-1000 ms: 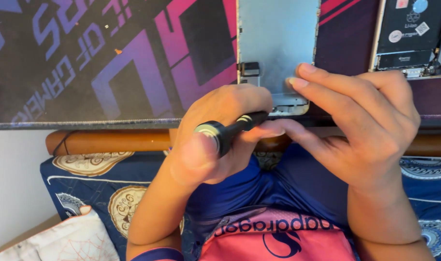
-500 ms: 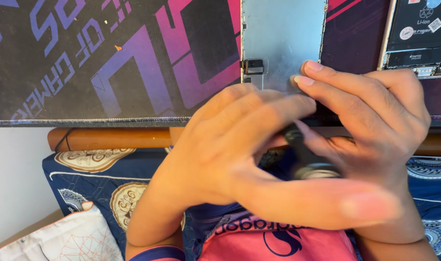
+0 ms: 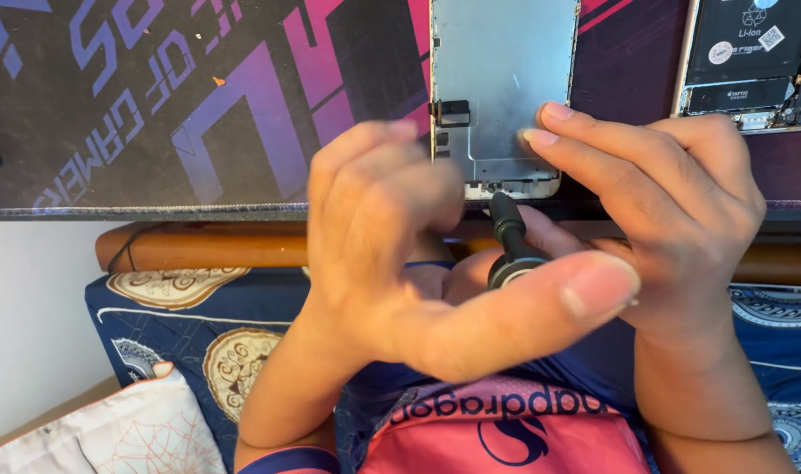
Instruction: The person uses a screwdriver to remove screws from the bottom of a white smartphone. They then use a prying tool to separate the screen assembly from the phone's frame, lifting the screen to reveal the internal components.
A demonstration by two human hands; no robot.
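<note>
My left hand (image 3: 391, 263) is blurred. Its fingers curl against the left side of a black screwdriver (image 3: 508, 233) and its thumb stretches right under the handle's round cap. The screwdriver points away from me, tip at the bottom edge of a detached phone display panel (image 3: 501, 79) lying metal side up. My right hand (image 3: 681, 202) pinches that bottom edge, two fingertips on the metal plate and the thumb beneath, next to the screwdriver shaft.
The panel lies on a black and purple desk mat (image 3: 198, 105) over a wooden table edge (image 3: 198, 247). An opened phone body (image 3: 751, 61) with its battery showing sits at the top right. Below are blue patterned bedding (image 3: 181, 325) and a pale cushion (image 3: 111, 430).
The screwdriver has swung from lying sideways in my left hand to pointing at the panel's bottom edge. My left hand closed over it, then spread its thumb out. My right hand stayed on the panel.
</note>
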